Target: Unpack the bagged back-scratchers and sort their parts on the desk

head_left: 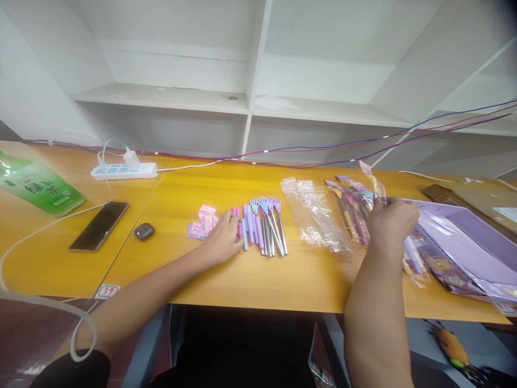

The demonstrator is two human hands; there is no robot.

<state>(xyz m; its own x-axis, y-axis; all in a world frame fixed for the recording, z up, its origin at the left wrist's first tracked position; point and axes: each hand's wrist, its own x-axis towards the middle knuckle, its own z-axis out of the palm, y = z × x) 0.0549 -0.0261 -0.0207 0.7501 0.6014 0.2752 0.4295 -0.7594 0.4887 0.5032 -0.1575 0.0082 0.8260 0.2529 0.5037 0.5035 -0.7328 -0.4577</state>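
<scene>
My left hand (224, 237) rests at the left end of a row of pink, purple and blue handles (251, 225), its fingertips touching a pink one. Beside the handles lie several metal rods with small hand-shaped heads (271, 226). Pink and purple cards (205, 218) lie just behind my left hand. My right hand (390, 218) is closed on a clear plastic package (376, 186) with a yellowish item, above the table's right part. Several filled packages (350, 207) lie left of that hand, with clear plastic bags (317, 215) farther left.
A purple tray (480, 237) holds the right side, near a cardboard box (484, 207). On the left are a green bottle (38, 183), a phone (99, 226), a small black case (144, 231) and a power strip (125, 171). Shelves stand behind the table.
</scene>
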